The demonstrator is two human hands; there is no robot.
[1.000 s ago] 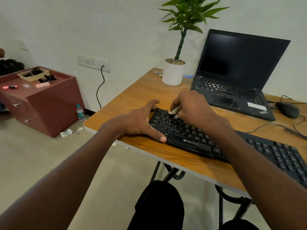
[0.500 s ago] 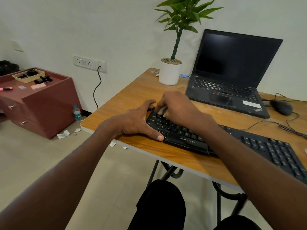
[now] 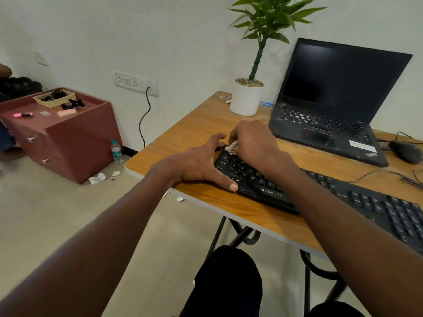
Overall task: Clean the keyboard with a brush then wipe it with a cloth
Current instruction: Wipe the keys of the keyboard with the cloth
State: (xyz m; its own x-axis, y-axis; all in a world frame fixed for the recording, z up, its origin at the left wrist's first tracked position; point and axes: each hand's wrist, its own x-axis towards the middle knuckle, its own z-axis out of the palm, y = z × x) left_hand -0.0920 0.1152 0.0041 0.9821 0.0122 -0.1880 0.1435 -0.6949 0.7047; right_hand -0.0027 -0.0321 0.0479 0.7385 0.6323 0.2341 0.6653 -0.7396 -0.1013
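Note:
A black keyboard (image 3: 357,202) lies slantwise on the wooden table (image 3: 194,131). My left hand (image 3: 201,163) rests flat on the table against the keyboard's left end, thumb along its front corner and fingers straight. My right hand (image 3: 254,143) is over the keyboard's top-left keys and grips a small white brush (image 3: 231,147), whose tip touches the corner keys. Most of the brush is hidden inside my fingers. No cloth is in view.
An open black laptop (image 3: 338,106) stands behind the keyboard, with a white potted plant (image 3: 247,99) to its left and a black mouse (image 3: 405,152) with cables at the right. A maroon drawer cabinet (image 3: 64,136), a water bottle (image 3: 116,152) and paper scraps are on the floor at left.
My right hand has moved the brush along the top-left keys toward the keyboard's left corner. My left hand has stayed at the keyboard's left end. The camera has shifted slightly.

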